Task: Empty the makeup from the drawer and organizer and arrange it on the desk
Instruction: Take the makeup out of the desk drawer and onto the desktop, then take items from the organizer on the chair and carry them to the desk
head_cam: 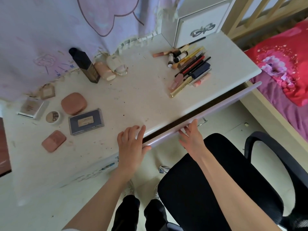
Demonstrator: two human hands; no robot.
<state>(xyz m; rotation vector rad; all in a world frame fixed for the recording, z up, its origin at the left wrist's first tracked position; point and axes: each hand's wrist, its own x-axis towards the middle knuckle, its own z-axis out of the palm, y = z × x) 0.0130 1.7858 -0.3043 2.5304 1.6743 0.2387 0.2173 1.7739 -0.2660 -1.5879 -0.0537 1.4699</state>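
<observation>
The lilac drawer front (221,104) stands slightly out from the white desk (133,100), leaving a narrow dark gap. My left hand (131,144) holds its left end, fingers on top and thumb on the front face. My right hand (191,135) presses on the front face near the middle with straight fingers. Compacts and a blue palette (86,121) lie on the desk's left. Bottles stand or lie near the back, among them a tall dark bottle (85,65). A heap of pencils, brushes and tubes (190,67) lies at the right. A white organizer box (195,29) stands behind the heap.
A black office chair (216,180) stands close under my right arm. A bed with red and purple bedding (283,67) runs along the right. A lilac cloth (50,30) hangs behind the desk. My legs and shoes are below, on the pale floor.
</observation>
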